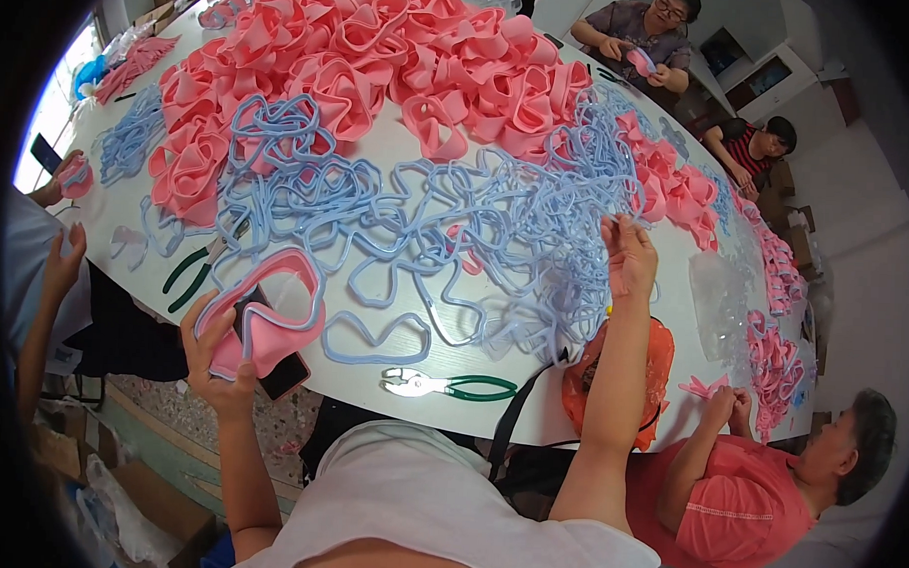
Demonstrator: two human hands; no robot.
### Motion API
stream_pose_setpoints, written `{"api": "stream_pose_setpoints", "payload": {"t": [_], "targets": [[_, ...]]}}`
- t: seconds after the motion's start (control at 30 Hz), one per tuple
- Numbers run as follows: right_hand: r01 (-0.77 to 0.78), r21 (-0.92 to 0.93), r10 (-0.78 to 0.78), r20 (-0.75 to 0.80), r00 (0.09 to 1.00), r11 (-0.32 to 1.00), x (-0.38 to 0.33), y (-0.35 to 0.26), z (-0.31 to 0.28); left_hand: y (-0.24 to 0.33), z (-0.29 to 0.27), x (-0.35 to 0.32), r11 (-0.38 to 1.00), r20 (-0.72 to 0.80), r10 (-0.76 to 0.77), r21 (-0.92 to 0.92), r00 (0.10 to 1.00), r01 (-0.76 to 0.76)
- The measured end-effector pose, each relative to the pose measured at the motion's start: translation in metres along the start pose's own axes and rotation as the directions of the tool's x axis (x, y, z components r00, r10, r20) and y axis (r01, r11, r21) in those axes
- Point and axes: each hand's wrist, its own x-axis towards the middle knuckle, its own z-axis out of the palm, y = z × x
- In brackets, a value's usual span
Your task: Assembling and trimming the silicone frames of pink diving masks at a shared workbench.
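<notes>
Left hand (pixel 215 351) grips a pink mask piece (pixel 268 323) with a blue trim strip fitted, at the near table (pixel 371 381) edge. Right hand (pixel 628 255) pinches a strand from the blue strip tangle (pixel 477 215). Judged early: a large pink pile (pixel 383 51) remains. Clear plastic bag (pixel 719 303) lies at the right edge.

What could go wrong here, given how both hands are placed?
1. The right hand reaches into the tangled blue frames; pulling one may well drag several along, perhaps toward the table edge.
2. The left hand holds a pink piece and a dark phone-like object beyond the table edge; either could slip to the floor.
3. The green-handled pliers lie near the edge and could be knocked off.
</notes>
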Motion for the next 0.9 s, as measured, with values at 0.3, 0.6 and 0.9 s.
{"api": "stream_pose_setpoints", "payload": {"t": [0.3, 0.6, 0.9], "targets": [[0.472, -0.607, -0.041, 0.586, 0.809, 0.639, -0.053, 0.029, 0.053, 0.003, 0.0, 0.0, 1.0, 0.017, 0.025, 0.013, 1.0, -0.025], [0.71, -0.672, 0.049, 0.733, 0.679, 0.214, -0.033, 0.062, 0.066, 0.014, -0.003, 0.0, 0.996, 0.03, 0.068, 0.058, 0.997, -0.07], [0.567, -0.663, -0.059, 0.623, 0.78, 0.489, -0.009, 0.064, 0.061, 0.036, 0.003, 0.005, 0.975, 0.086, 0.209, 0.054, 0.974, -0.214]]}}
